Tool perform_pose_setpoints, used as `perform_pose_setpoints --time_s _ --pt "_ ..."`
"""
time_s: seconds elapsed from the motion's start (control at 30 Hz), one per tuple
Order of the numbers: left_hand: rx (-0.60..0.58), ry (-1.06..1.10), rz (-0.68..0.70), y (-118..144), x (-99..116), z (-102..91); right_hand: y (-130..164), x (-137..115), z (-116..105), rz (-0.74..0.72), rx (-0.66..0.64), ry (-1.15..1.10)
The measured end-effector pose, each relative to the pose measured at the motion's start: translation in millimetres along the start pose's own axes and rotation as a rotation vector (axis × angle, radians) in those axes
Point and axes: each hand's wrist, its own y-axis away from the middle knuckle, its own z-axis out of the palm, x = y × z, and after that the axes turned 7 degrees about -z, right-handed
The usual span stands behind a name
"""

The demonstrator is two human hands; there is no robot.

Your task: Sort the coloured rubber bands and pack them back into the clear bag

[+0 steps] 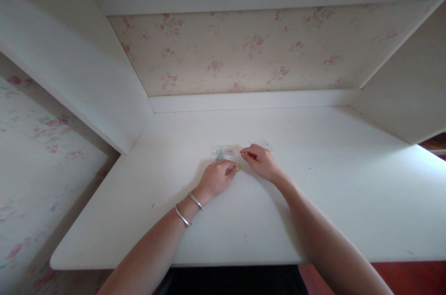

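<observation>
Both hands at a small clear packet on a white desk

Centrally on the white desk (313, 183) lies a small clear packet (223, 152) with greenish bits inside; any print on it is too small to read. Just behind the right hand sits another scrap of clear plastic (264, 143). The left hand (216, 178) rests knuckles-up at the packet's near edge, fingers curled, pinching something tiny and yellowish (239, 167); what it is cannot be told. Two silver bangles (190, 206) ring that wrist. The right hand (262, 161) rests beside the packet's right end, fingers bent inward and tips drawn together; whether they grip anything cannot be told. Both forearms reach in from the near edge. Flowered wallpaper (244, 49) backs the alcove
</observation>
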Motion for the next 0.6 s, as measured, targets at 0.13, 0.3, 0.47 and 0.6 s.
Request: perform_pose_setpoints --time_s 0.13,0.3,0.47,0.6 --pt "0.029 0.047 -0.009 -0.4 -3.7 -1.6 -0.3 -2.2 -5.4 0.006 -0.056 -0.032" --pt "0.121 0.001 0.003 -2.8 -6.6 -7.5 1.7 -7.1 -8.7 -0.022 -0.18 -0.063" --pt "0.132 -0.186 -0.049 -6.2 -2.3 -10.5 5.5 -15.4 -9.4 -0.127 -0.334 -0.013" --pt "0.096 -0.277 -0.069 -8.2 1.2 -9.1 7.4 -18.2 -6.7 -0.167 -0.372 0.063"
